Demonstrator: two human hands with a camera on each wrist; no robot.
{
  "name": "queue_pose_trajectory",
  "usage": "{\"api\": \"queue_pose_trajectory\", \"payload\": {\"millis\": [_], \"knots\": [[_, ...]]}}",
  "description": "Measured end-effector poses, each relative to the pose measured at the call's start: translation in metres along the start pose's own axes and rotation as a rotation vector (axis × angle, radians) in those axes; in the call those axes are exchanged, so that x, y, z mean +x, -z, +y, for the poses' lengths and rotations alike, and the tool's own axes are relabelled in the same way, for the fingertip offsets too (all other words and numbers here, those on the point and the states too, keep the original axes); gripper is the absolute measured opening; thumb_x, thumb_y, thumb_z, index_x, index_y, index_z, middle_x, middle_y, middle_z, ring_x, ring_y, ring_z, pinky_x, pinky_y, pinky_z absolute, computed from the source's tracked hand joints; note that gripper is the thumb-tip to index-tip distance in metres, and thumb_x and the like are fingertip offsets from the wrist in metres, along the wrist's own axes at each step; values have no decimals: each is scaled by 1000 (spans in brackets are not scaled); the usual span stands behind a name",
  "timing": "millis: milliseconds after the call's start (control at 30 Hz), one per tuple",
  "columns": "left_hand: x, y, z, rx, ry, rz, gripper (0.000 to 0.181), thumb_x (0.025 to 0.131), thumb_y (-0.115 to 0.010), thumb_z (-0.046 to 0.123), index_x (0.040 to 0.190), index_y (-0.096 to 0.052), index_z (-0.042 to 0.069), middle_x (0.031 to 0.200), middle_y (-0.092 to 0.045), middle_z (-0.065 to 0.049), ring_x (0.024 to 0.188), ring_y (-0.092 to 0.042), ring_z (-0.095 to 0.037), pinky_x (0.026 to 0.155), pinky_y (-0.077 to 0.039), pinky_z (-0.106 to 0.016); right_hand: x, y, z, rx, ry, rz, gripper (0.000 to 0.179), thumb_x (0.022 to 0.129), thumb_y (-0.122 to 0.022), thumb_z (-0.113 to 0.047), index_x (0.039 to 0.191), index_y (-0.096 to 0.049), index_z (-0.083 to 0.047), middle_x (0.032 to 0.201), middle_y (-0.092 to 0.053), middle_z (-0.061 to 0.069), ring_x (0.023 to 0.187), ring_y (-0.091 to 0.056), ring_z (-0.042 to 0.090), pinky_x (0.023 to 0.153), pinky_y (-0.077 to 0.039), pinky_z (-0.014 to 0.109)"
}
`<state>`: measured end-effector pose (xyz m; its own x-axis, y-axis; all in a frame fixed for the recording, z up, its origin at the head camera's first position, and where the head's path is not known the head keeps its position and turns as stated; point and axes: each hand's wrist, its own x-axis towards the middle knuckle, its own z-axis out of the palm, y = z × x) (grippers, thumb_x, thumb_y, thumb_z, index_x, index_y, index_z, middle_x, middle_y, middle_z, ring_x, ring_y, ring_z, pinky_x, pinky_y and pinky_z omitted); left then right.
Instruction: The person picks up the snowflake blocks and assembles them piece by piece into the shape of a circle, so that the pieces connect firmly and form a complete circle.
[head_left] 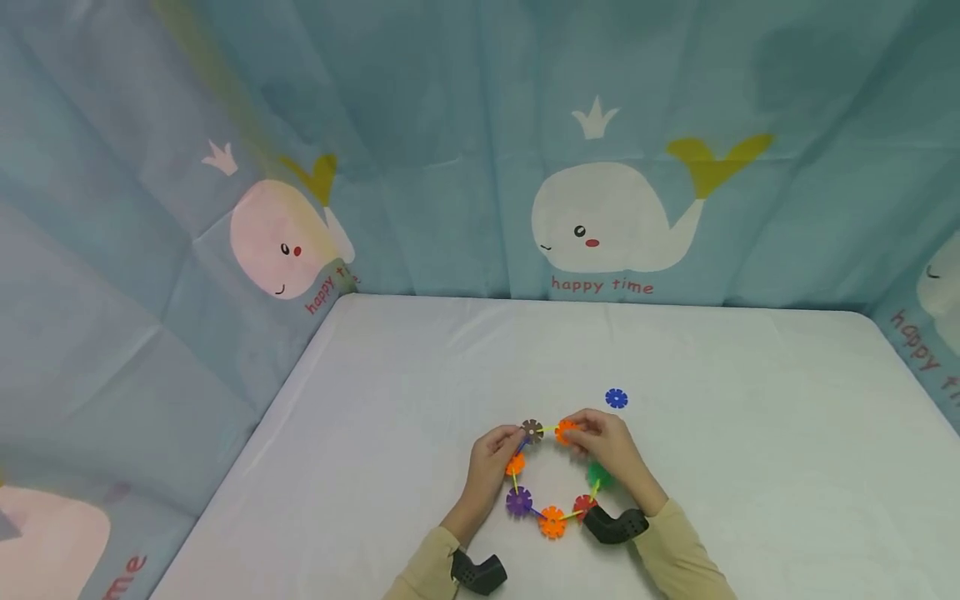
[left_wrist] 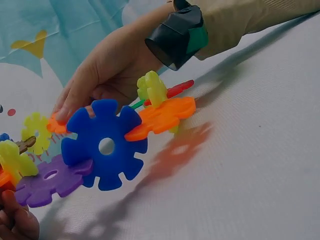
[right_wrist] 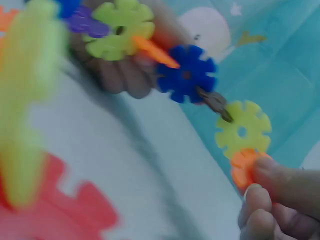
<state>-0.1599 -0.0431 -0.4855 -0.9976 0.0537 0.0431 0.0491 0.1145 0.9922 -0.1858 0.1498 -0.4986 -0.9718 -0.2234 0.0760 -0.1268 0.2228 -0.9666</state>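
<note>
Plastic snowflake discs, slotted together edge to edge, form a ring off the table, with an orange disc [head_left: 552,522] and a purple disc [head_left: 519,502] on its near side. My left hand [head_left: 491,462] grips the ring's left side, close to a blue disc [right_wrist: 187,74] and a brown disc [head_left: 532,431]. At the upper right, my right hand [head_left: 609,442] pinches a small orange disc [right_wrist: 243,167] between thumb and fingers; this disc joins a yellow disc [right_wrist: 243,129]. A green disc [head_left: 598,475] is partly behind the right hand, so I cannot tell whether the ring closes there.
A loose blue disc [head_left: 617,398] lies on the white-covered table [head_left: 405,358] beyond the right hand. Printed blue curtains [head_left: 435,217] stand at the back and sides. Black wrist cameras [head_left: 480,574] sit on both forearms, the right one close above the red disc [head_left: 584,505].
</note>
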Motion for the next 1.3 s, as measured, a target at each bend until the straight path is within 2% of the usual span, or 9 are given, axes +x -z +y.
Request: {"api": "queue_pose_trajectory", "payload": {"millis": [200,300,467,567,833,1000,1100,1167,1300], "knots": [[0,0,1,-2,-20,-65,17,89,-55,7,89,-63,-8,61,-47,-1,56,-38,-6,54,-33,-18,1,13,3,10,9,-142,20,85,-61,-9,98,-62,6,61,-55,9,47,-44,11,45,-40,24],[-1,0,1,1,-29,-93,17,89,-54,7,89,-62,-8,62,-47,-2,55,-37,-6,54,-33,-18,0,16,-2,20,12,-174,20,85,-59,-5,100,-61,9,60,-54,11,45,-44,10,43,-41,24],[-2,1,0,11,-20,-95,18,90,-53,8,90,-63,-7,65,-50,-2,58,-39,-7,56,-34,-19,-2,14,-6,82,-16,-225,21,86,-57,-2,101,-58,12,60,-55,16,45,-48,11,44,-45,26],[-2,1,0,16,-19,-90,17,90,-53,7,89,-63,-7,65,-50,-2,58,-39,-7,56,-34,-19,-1,14,-3,82,-22,-231,23,85,-58,-4,102,-58,12,61,-55,18,46,-48,11,45,-45,25],[-1,1,0,25,-41,-91,17,89,-54,6,88,-63,-8,63,-49,0,56,-38,-5,55,-34,-19,-1,13,-6,66,6,-211,24,83,-61,-3,102,-60,12,58,-55,18,44,-48,11,44,-44,27],[-1,0,1,8,-46,-82,18,90,-53,7,88,-61,-8,60,-45,-1,56,-36,-6,55,-32,-19,1,13,-5,97,37,-209,33,86,-58,-3,114,-52,13,66,-56,18,51,-51,14,50,-46,28],[0,-1,3,-13,-33,-70,19,91,-51,7,88,-60,-10,60,-44,0,56,-36,-6,54,-32,-19,2,13,-5,163,14,-140,42,85,-58,-1,123,-43,11,77,-56,18,61,-56,22,59,-48,30],[0,-2,3,-12,-19,-47,18,91,-52,7,87,-59,-9,59,-43,1,55,-36,-5,52,-31,-18,2,12,-6,217,-17,-73,44,84,-59,1,123,-41,11,85,-56,17,70,-59,28,65,-49,33],[0,-1,3,-18,4,-22,18,90,-52,7,85,-59,-9,57,-41,2,51,-34,-4,49,-29,-17,2,9,-6,244,-32,33,29,81,-61,3,106,-50,14,88,-59,20,74,-61,30,68,-49,35]]}}
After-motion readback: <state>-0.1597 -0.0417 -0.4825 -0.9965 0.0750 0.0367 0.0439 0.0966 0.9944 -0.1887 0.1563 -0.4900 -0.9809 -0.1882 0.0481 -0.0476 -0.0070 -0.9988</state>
